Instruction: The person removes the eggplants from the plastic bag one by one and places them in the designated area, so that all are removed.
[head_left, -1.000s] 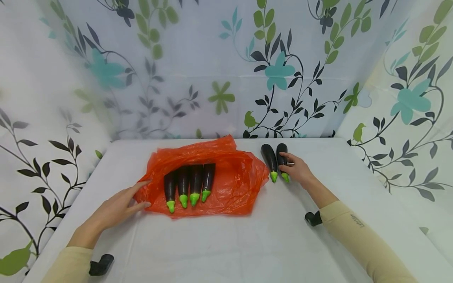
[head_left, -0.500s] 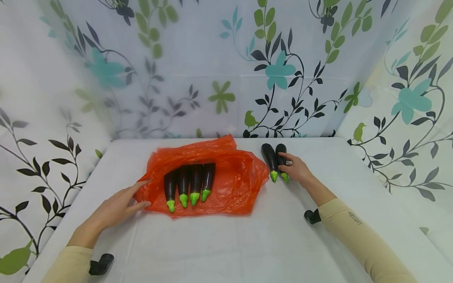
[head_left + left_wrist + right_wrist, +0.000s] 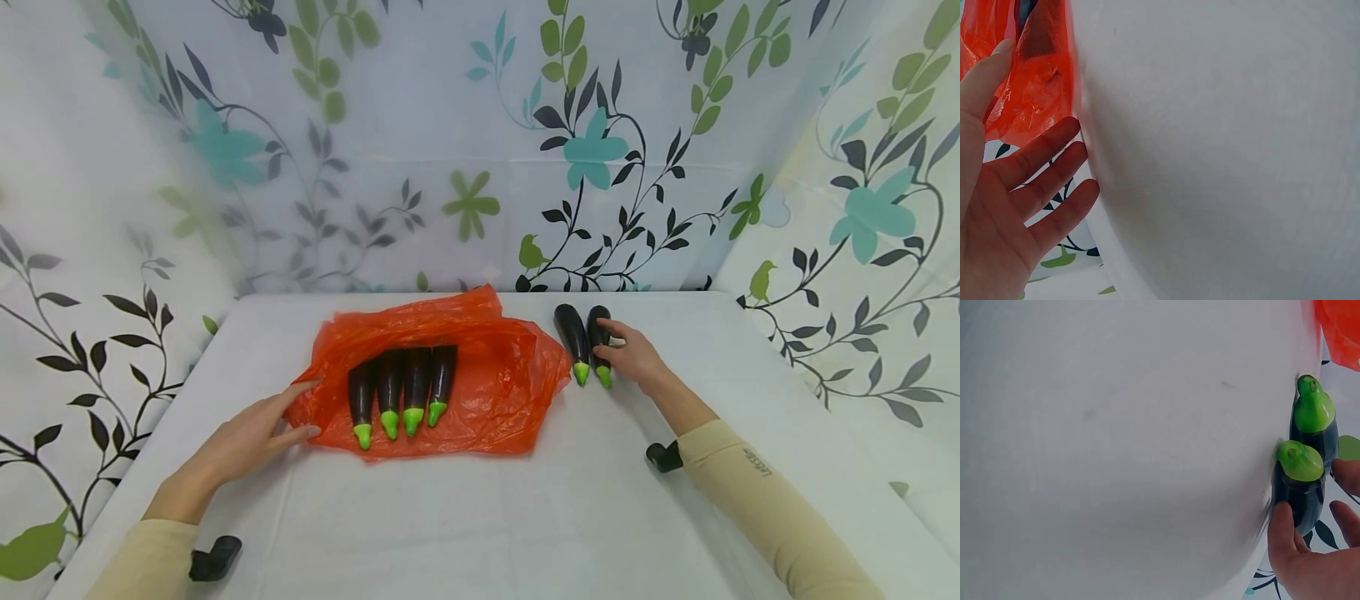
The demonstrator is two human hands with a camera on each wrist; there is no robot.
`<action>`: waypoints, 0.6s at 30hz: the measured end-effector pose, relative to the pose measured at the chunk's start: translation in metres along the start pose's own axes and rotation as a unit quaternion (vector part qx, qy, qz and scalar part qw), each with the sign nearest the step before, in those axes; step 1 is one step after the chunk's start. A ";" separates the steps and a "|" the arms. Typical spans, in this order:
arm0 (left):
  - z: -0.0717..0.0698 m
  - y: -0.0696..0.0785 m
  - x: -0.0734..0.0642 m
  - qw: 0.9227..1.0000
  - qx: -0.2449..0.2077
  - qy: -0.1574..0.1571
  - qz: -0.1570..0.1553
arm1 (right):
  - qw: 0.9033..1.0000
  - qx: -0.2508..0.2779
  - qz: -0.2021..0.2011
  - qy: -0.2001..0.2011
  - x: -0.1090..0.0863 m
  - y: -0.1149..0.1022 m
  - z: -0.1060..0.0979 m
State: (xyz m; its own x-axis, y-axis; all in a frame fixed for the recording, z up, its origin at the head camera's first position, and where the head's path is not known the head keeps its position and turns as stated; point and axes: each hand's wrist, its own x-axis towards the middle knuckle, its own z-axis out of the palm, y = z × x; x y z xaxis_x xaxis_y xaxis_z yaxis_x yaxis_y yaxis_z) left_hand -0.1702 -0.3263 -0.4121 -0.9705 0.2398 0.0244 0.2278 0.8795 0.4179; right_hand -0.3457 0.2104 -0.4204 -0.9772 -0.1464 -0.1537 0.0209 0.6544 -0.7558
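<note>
My left hand (image 3: 251, 433) touches the left edge of a crinkled red plastic bag (image 3: 487, 408) with extended fingers. In the left wrist view, its fingers (image 3: 1054, 181) are spread apart, one fingertip overlapping the bag. Several dark eggplants (image 3: 390, 383) with bright green stem ends lie side by side in the bag's mouth, their far ends hidden under its upper layer. Right of the bag, my right hand (image 3: 637, 358) holds an eggplant (image 3: 1302, 494) between thumb and fingers, which come round its two sides. Another eggplant (image 3: 572, 337) lies along its left side.
Everything lies on a white-covered table (image 3: 420, 525). Behind it and at both sides hangs a leaf-and-flower patterned curtain (image 3: 465, 167). Black devices (image 3: 215, 558) are worn at both wrists, under the beige sleeves.
The eggplant under my right hand has shifted very slightly right along with the hand, and shows a little more beside the fingers. My left hand and the bag stay put.
</note>
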 end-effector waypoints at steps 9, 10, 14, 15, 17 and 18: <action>0.000 0.000 0.000 1.000 0.004 0.001 0.001 | 0.999 0.027 0.014 0.027 -0.006 0.001 -0.006; 0.000 0.000 0.000 1.000 0.003 0.000 0.001 | 0.999 0.031 0.014 0.031 -0.007 0.000 -0.007; 0.000 0.000 0.000 1.000 0.003 -0.001 0.002 | 0.998 0.037 0.007 0.047 -0.012 -0.002 -0.011; 0.000 0.000 0.000 1.000 0.002 -0.002 0.001 | 0.998 0.040 0.005 0.050 -0.013 -0.003 -0.013; 0.000 0.000 0.000 1.000 0.003 -0.001 0.001 | 0.997 0.046 0.005 0.058 -0.015 -0.005 -0.014; 0.000 0.000 0.000 1.000 0.003 -0.001 0.002 | 0.997 0.050 0.005 0.061 -0.016 -0.006 -0.015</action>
State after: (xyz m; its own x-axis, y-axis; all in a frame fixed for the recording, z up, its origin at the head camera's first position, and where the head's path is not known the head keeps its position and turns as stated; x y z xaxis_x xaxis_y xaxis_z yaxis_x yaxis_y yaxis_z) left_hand -0.1700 -0.3264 -0.4116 -0.9696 0.2436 0.0238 0.2316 0.8813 0.4119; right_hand -0.3329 0.2197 -0.4037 -0.9951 -0.0450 -0.0877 0.0458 0.5769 -0.8156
